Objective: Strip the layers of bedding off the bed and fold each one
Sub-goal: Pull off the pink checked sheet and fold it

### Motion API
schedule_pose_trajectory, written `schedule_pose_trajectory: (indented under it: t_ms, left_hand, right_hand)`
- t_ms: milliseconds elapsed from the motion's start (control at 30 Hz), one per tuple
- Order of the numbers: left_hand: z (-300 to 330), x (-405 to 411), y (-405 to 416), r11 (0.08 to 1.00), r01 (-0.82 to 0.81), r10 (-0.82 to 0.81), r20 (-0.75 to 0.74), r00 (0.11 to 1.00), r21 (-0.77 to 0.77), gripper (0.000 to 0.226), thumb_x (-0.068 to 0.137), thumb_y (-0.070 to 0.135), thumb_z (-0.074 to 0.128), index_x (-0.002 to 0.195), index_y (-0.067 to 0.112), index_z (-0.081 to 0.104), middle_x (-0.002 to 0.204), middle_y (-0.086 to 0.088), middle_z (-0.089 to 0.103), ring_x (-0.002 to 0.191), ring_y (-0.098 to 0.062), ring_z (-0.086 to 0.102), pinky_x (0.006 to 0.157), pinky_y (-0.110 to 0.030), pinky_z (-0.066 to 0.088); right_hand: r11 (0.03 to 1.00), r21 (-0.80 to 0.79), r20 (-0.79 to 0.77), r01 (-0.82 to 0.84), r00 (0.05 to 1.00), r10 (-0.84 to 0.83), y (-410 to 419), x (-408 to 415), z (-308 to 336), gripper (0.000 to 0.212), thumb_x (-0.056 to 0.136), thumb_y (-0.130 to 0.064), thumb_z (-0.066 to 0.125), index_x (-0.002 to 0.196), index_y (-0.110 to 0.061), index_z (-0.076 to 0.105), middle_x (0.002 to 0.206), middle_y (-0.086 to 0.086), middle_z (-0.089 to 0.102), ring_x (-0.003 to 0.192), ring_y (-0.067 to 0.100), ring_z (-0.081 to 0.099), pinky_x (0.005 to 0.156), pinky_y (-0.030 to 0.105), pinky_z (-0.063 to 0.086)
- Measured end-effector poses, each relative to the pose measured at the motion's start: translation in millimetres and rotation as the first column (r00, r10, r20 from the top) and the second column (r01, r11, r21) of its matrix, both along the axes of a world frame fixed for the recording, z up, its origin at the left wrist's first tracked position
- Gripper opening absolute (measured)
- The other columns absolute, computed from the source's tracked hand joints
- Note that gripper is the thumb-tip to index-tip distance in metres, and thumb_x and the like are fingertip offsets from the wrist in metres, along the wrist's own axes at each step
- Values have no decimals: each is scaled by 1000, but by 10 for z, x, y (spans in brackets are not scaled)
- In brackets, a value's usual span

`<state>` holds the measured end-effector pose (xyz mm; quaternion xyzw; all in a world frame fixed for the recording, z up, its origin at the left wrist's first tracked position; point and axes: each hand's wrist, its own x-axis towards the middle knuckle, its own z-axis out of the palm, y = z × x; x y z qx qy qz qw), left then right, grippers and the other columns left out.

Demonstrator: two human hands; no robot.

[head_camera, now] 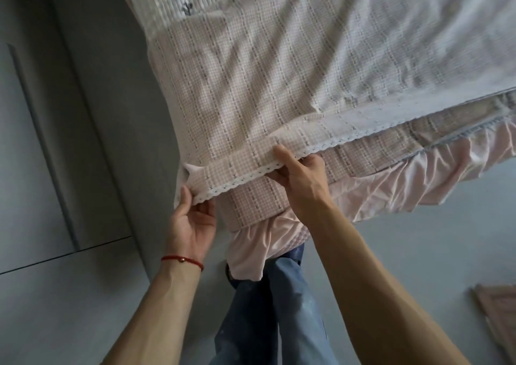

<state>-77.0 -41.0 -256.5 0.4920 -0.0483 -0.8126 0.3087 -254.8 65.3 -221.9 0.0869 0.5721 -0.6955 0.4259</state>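
Pink checked sheet [251, 90] with a white lace edge [279, 166] lay spread over the near corner of the bed [371, 152]. At that corner, the left hand [192, 222] had its grip clamped on the lace edge, thumb on top and fingers under. Further along the same edge the right hand [301, 180] pinched it, thumb [284, 155] pressing on the cloth, fingers tucked beneath. Below hung a plain pink ruffled skirt [391, 180]. A red cord bracelet [181, 260] circled the left wrist.

Grey floor [418, 253], grey wardrobe doors [42, 141] at left, soft daylight
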Motion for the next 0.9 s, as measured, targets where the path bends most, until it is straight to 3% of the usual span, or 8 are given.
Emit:
schedule_pose_trajectory:
  t_ms: [67, 233, 400, 467, 567, 667, 767, 900]
  left_hand:
    - [-77, 52, 181, 998, 2, -6, 68, 998, 64, 35, 105, 18, 48, 95, 9, 79, 96, -7, 77, 84, -13, 75, 69, -24, 61]
    - [-404, 295, 586, 965, 109, -180, 303, 936, 238, 19, 103, 21, 54, 113, 12, 67, 101, -7, 76, 91, -19, 72, 82, -31, 60]
    - [-564, 352, 554, 937, 155, -282, 417, 864, 312, 11, 101, 15, 58, 102, 9, 67, 92, -6, 74, 87, -19, 67, 70, -26, 61]
    - [-605, 370, 517, 921, 228, -374, 556, 742, 317, 6, 97, 9, 61, 100, 5, 65, 91, -12, 70, 78, -23, 68, 60, -29, 62]
    - [-565, 343, 413, 899, 403, -343, 847, 406, 170, 22, 83, 17, 67, 102, 8, 59, 88, -14, 66, 73, -31, 67, 66, -39, 60]
    - [-264, 89, 301, 707, 707, -194, 970, 146, 35, 31, 84, 13, 68, 112, 15, 55, 103, -3, 65, 87, -27, 64, 78, -30, 50]
    - [-29, -381, 218, 450, 886, -79, 982, 169, -116, 31, 87, 2, 62, 112, 19, 53, 103, 3, 57, 86, -18, 58, 69, -23, 44]
    - [-74, -884, 113, 12, 991, -40, 990, 136, -136, 36, 80, -2, 60, 109, 19, 57, 117, -2, 57, 113, -21, 55, 98, -34, 45]
  right_hand:
    - [996, 86, 72, -18, 997, 12, 138, 50, -114, 16, 96, -9, 68, 108, 1, 69, 109, 15, 77, 101, 29, 75, 91, 43, 61]
    - [916, 397, 253, -51, 966, -56, 559, 296, -513, 21, 93, -13, 74, 110, -1, 68, 100, 16, 78, 87, 29, 78, 78, 42, 64]
    - [857, 515, 125, 14, 988, -91, 632, 425, -577, 28, 92, -30, 77, 96, -3, 70, 86, 14, 78, 77, 25, 78, 72, 38, 65]
    - [826, 559, 111, 75, 980, -164, 593, 473, -617, 35, 89, -34, 80, 97, -2, 68, 85, 14, 77, 73, 24, 78, 70, 38, 65]
    - [784, 598, 89, 166, 959, -270, 463, 552, -633, 46, 80, -43, 83, 102, -9, 63, 96, 12, 74, 79, 27, 77, 67, 39, 65]
    - [736, 638, -59, 226, 967, -246, 361, 601, -609, 37, 75, -54, 76, 87, -22, 63, 94, 1, 71, 80, 21, 74, 77, 44, 63]
    - [694, 683, -223, 226, 970, -96, 301, 555, -382, 24, 89, -44, 71, 80, -23, 62, 84, -6, 67, 78, 12, 66, 79, 39, 58]
    - [631, 754, -296, 181, 952, 81, 294, 519, -304, 26, 94, -44, 67, 78, -25, 59, 72, -11, 63, 77, 12, 62, 81, 42, 56]
